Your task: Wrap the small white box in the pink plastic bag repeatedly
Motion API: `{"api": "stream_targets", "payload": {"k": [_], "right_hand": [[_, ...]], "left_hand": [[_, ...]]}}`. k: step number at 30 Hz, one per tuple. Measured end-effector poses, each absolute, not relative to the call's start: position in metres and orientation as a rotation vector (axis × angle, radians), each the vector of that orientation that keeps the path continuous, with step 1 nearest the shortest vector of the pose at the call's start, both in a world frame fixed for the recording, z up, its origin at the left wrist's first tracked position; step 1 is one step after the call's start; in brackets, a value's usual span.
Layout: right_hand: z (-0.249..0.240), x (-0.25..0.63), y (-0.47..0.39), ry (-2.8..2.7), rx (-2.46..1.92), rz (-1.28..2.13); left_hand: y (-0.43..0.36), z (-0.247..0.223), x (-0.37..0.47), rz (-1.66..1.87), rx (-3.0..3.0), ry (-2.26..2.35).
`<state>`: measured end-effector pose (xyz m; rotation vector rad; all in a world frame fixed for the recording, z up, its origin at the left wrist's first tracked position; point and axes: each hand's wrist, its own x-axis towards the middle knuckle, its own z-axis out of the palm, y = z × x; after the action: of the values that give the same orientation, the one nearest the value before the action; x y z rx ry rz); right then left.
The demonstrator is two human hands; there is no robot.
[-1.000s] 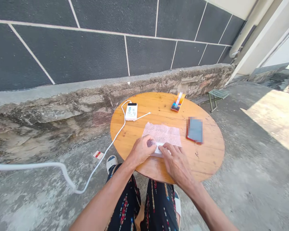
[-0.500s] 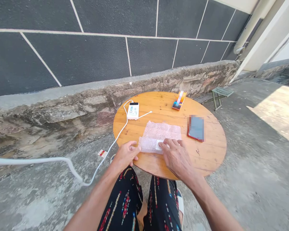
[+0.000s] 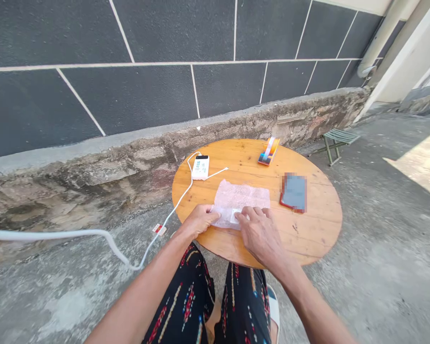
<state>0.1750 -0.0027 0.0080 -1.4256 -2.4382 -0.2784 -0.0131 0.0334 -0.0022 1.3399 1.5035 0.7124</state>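
Hands on bubble wrap (image 3: 241, 197): your left hand (image 3: 199, 220) pinches its near-left corner, right hand (image 3: 258, 231) fingers flat, pressing small white block (image 3: 235, 215) underneath.

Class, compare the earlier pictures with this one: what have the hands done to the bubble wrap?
The left hand slid off the small white item to grip the bubble wrap's left edge. The right hand stays pressed on the white item. Charger, phone unmoved.

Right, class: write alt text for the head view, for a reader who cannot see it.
Two hands, left hand and right hand, press on bubble wrap around a small white item on a round wooden table. A charger with cable, a phone and a colourful card lie farther back.
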Motion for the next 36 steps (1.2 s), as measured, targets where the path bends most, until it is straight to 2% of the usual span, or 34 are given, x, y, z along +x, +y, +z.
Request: {"api": "stream_targets", "payload": {"k": [9,25,31,36], "right_hand": [[0.004,0.178,-0.002,-2.426,-1.398,-0.227],[0.009,0.181,0.004,-2.499,-1.403,-0.236],[0.008,0.18,0.004,-2.505,-1.39,-0.221],[0.009,0.181,0.002,-2.497,-1.392,-0.225]], "left_hand": [[0.022,-0.003,-0.005,0.757,1.112,1.393],[0.037,-0.009,0.017,0.773,1.595,1.63],[0.036,-0.005,0.009,0.633,1.401,1.575],[0.041,-0.01,-0.005,0.678,1.413,1.517]]}}
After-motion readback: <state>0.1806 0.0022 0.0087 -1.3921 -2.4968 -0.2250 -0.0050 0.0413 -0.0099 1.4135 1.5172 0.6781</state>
